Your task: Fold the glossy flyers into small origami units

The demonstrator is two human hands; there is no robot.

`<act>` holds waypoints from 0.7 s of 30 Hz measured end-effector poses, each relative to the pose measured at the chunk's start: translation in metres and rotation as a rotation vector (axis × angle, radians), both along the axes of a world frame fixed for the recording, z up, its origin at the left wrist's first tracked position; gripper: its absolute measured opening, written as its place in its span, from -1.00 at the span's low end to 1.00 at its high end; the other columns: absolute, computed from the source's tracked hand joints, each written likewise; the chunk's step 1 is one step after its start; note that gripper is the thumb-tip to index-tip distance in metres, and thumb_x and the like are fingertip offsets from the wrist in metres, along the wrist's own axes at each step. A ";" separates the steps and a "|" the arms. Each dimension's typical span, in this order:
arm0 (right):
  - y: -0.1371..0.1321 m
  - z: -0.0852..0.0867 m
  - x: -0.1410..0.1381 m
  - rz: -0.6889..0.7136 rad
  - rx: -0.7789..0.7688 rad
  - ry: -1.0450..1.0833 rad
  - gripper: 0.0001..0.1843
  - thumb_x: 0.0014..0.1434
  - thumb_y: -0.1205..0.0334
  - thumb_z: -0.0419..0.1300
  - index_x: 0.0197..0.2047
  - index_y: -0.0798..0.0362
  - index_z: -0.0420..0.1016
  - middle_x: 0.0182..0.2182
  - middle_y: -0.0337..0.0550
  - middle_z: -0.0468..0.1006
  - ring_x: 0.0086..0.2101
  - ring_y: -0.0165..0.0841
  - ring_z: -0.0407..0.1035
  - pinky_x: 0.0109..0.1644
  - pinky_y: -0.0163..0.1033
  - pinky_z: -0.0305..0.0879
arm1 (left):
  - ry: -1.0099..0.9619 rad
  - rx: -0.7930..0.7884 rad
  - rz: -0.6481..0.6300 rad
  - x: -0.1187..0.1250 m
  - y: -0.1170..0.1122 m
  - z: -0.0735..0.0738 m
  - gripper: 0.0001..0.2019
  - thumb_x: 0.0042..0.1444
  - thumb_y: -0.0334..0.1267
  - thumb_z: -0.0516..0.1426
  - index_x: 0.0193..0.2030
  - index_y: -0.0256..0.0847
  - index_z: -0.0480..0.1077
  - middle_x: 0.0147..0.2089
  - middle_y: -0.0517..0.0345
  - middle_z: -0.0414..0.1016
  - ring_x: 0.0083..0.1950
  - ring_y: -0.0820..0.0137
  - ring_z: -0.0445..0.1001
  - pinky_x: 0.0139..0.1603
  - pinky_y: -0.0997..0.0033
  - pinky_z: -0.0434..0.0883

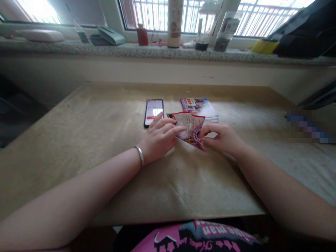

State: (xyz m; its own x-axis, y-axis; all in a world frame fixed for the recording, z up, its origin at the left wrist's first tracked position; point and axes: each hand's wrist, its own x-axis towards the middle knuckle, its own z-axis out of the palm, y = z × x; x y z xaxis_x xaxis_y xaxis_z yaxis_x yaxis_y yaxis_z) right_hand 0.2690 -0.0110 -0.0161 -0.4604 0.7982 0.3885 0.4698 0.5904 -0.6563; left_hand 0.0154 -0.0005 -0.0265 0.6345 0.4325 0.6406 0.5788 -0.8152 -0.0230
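A small printed leaflet (187, 123) with red edges is bent and tilted between my two hands, above the table. My left hand (163, 134) reaches over its left side. The fingers are stretched, one fingertip lies on the paper, and the thumb is partly hidden below. My right hand (220, 136) pinches the leaflet's right edge between thumb and finger. Just behind, a stack of colourful leaflets (202, 107) lies flat. A phone (154, 106) with a lit screen is beyond my left hand, whose fingers cover part of it.
The brown table (91, 140) runs up to the wall under a window. On the stone sill (147, 52) stand a red bottle (142, 35), a tall canister (174, 26), clear containers (227, 33) and a folded green case (111, 36). A blurred bluish patch (309, 127) is at the right.
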 end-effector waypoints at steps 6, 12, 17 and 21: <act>-0.001 0.002 -0.005 0.070 0.108 0.086 -0.88 0.09 0.27 0.25 -0.48 0.03 0.46 -0.45 -0.19 0.60 -0.42 -0.39 0.46 -0.32 -0.28 0.38 | 0.017 0.088 -0.050 0.000 -0.003 0.005 -0.59 0.15 -0.28 0.13 0.15 -0.14 0.26 0.16 0.08 0.38 0.25 0.24 0.26 0.38 0.01 0.10; -0.001 0.000 -0.007 0.040 0.076 0.002 -0.92 0.11 0.29 0.21 -0.42 0.03 0.48 -0.39 -0.18 0.59 -0.38 -0.38 0.45 -0.35 -0.30 0.34 | 0.130 0.234 -0.012 -0.003 -0.007 0.009 -0.81 0.20 -0.36 0.10 -0.08 -0.06 0.40 -0.04 0.35 0.53 0.23 0.31 0.30 0.36 0.11 0.07; 0.006 -0.010 -0.008 -0.119 -0.174 0.014 -0.91 0.10 0.21 0.19 -0.32 0.03 0.44 -0.29 -0.13 0.59 -0.33 -0.33 0.45 -0.31 -0.24 0.37 | 0.264 0.197 0.024 0.000 -0.009 0.011 -0.82 0.28 -0.35 0.02 -0.28 -0.14 0.43 -0.19 0.31 0.56 0.03 0.39 0.45 0.15 0.24 0.23; 0.009 -0.020 -0.016 -0.264 -0.309 0.201 -0.73 0.07 0.07 0.22 -0.24 0.00 0.29 -0.32 -0.16 0.56 -0.36 -0.33 0.45 -0.24 -0.16 0.40 | 0.345 0.102 -0.036 0.003 -0.009 0.011 -0.82 0.26 -0.33 0.02 -0.26 -0.20 0.44 -0.12 0.20 0.57 -0.13 0.40 0.49 -0.04 0.28 0.31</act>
